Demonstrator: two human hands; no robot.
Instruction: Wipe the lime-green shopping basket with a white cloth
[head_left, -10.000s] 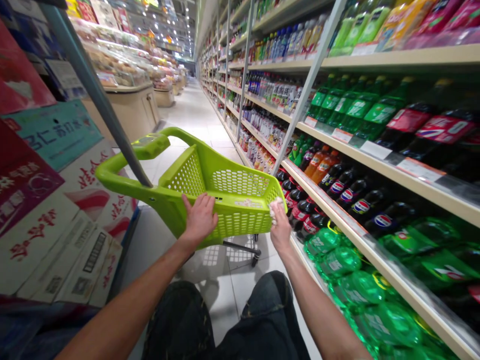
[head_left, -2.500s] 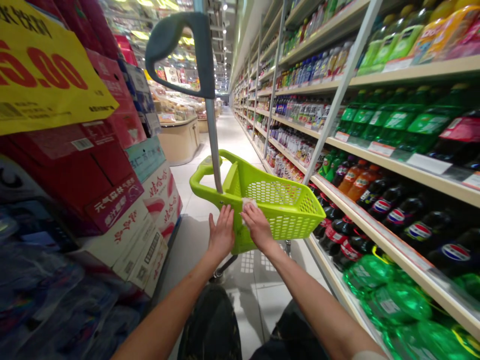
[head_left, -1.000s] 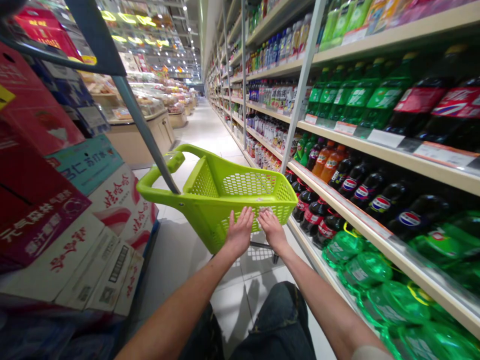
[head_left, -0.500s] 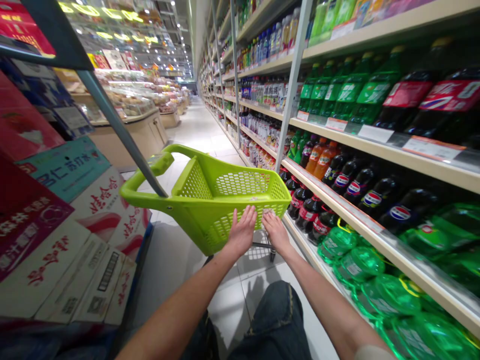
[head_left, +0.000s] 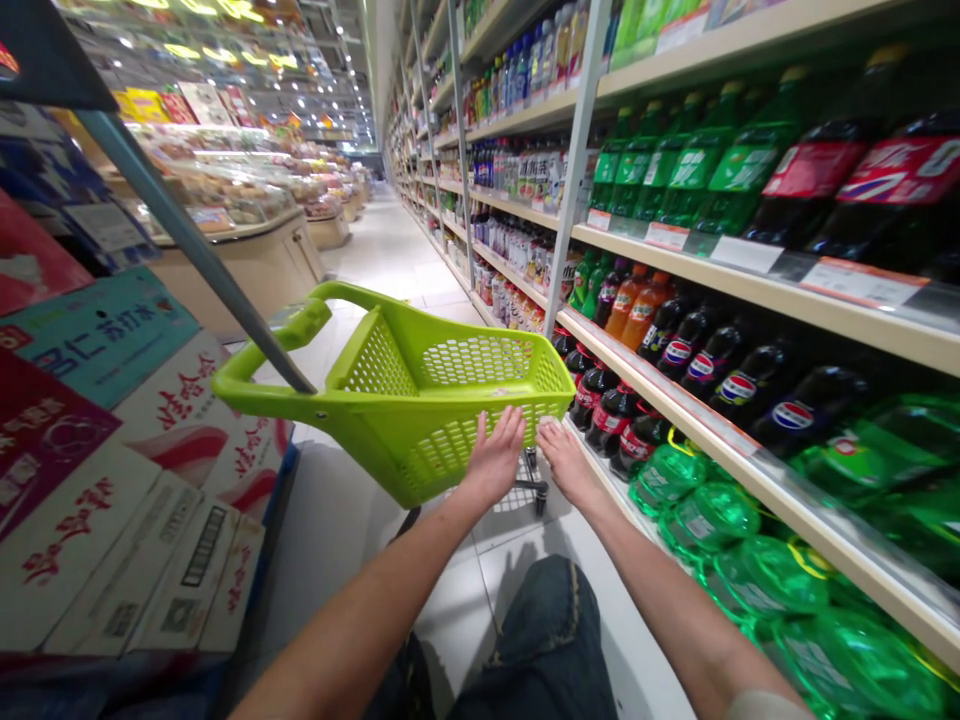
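Note:
A lime-green shopping cart [head_left: 450, 398] with perforated sides stands in front of me, turned sideways across the aisle. My left hand [head_left: 495, 458] is at its near side wall, palm down with the fingers stretched out, holding nothing. Close by on the right, my right hand [head_left: 566, 462] is by the cart's front corner. Its fingers are extended and slightly bent, and a pale blur shows at the fingertips. Whether either hand touches the cart I cannot tell. The cart's basket holds nothing that I can make out.
Shelves [head_left: 675, 365] of soda bottles line the right side, with large green bottles [head_left: 772, 580] at the bottom. Stacked drink cartons [head_left: 142, 500] stand at left. A grey metal pole [head_left: 195, 245] slants above the cart's handle. Food counters [head_left: 240, 250] are farther off.
The cart appears slightly farther left in view, along with the cartons and shelves. My hands have shifted slightly right relative to it, and the right fingers look more bent.

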